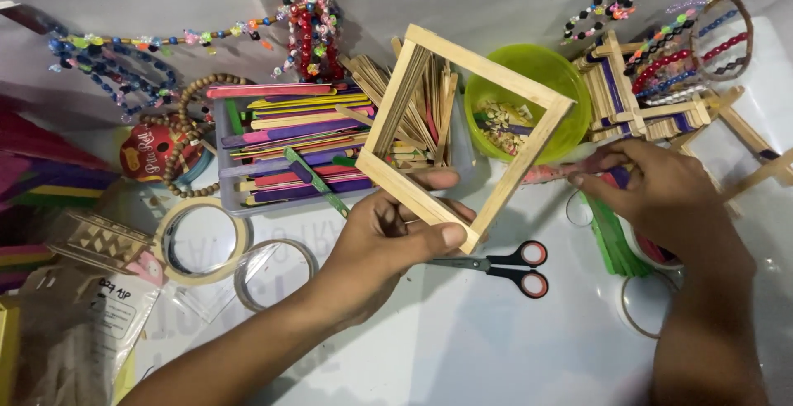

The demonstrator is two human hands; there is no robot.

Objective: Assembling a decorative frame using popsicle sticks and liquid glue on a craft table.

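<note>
Gripping one bottom rail of a light, stiff, glue-jointed stick frame (467, 129), left hand (388, 237) closed; right hand (652, 187) pinches a thin pink tool (549, 173) at the frame's side.

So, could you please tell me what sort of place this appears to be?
Probably a home craft table: a tray of coloured craft sticks, tape rolls, scissors and bead strings surround the left hand, which holds a square stick frame.

A pale wooden frame (462, 125) is seen beside a lime-green bowl (562, 84). Scissors (504, 264) are marked by black-and-red handles, and sticks (289, 137) are coloured purple, pink, yellow and green.
</note>
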